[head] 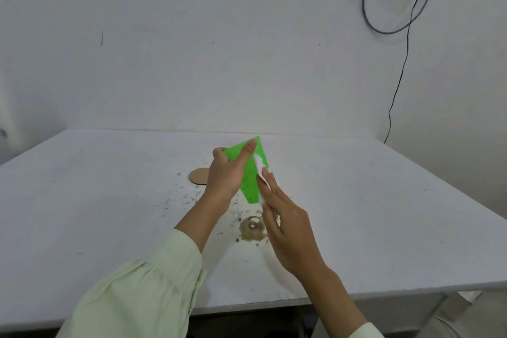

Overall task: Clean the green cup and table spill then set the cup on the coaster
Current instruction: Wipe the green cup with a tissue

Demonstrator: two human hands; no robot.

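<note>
While reading from the near edge, meets first the pale green sleeve (pixel 153 282) of the left arm, over the front of the table (pixel 82 200). Just beyond, finds the brown spill (pixel 252 229), a ring with dark crumbs scattered around, not yet wiped, partly under the right hand (pixel 288 230). Presses with this hand, fingers straight and close together, a white tissue (pixel 259 166) against the side of the green cup (pixel 251 181). Holds the cup tilted above the table with the left hand (pixel 225 175), wrapped around it, thumb along the upper side. Judges the step in hand as the first one: wiping the cup, with dark specks showing on its wall. Calls next for finishing the cup, then bringing the tissue down to the spill. Further back, finds the round cardboard coaster (pixel 198 176) flat on the table, partly hidden behind the left hand, with no cup on it. Needs, for the last move, a short carry to the left and an upright set-down on it.
</note>
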